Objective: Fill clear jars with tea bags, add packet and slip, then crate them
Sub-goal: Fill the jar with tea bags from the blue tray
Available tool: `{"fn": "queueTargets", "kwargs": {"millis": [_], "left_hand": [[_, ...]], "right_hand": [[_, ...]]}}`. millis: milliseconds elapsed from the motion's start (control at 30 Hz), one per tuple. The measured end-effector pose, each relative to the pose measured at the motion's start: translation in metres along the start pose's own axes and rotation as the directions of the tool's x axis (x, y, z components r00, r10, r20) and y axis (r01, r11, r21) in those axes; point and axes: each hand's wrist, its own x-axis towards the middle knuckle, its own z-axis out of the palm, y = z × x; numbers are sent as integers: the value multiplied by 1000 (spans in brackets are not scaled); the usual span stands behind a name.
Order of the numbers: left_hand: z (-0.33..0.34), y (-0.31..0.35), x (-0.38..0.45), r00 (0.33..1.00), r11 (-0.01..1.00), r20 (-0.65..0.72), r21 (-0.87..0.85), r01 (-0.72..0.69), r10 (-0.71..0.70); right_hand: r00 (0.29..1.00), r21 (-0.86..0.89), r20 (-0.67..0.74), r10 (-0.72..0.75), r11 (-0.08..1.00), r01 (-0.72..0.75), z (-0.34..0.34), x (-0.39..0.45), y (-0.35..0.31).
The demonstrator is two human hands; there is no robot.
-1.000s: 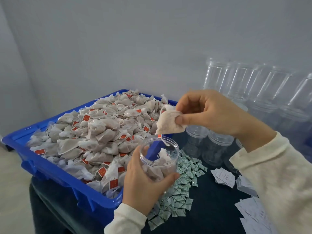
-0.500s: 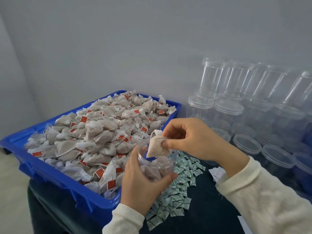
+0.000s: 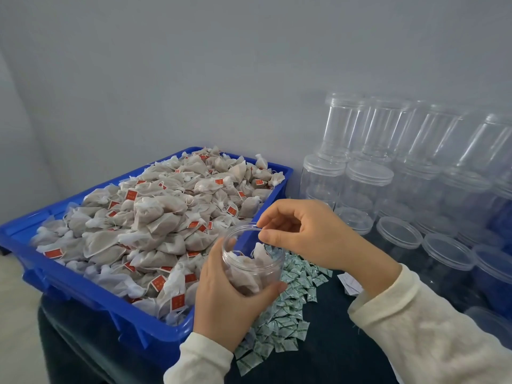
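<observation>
Your left hand [image 3: 230,297] grips the jar [image 3: 253,261] above the desk [image 3: 327,353], beside the blue bin [image 3: 91,295]. Your right hand [image 3: 302,234] hovers at its rim, fingers curled, holding nothing I can see. The jar looks roughly half full of tea bags [image 3: 243,275]; packets [image 3: 285,309], slip and crating remain. Red tags carry unreadable writing.

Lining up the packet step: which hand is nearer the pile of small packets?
Left. The left hand, gripping the jar, sits right over the packets; the right hand hovers higher, above the jar mouth.
</observation>
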Motion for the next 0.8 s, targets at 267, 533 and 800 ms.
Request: {"fn": "queueTargets", "kwargs": {"millis": [267, 533, 800], "left_hand": [[2, 2, 1, 1000, 999, 18, -31, -18, 18], [17, 3, -9, 998, 997, 59, -70, -34, 38], [29, -1, -24, 993, 994, 116, -104, 15, -3]], "right_hand": [[1000, 34, -14, 13, 999, -12, -7, -13, 3], [972, 65, -137, 192, 981, -185, -25, -34, 34], [751, -269, -208, 626, 702, -660, 31, -67, 148]]}}
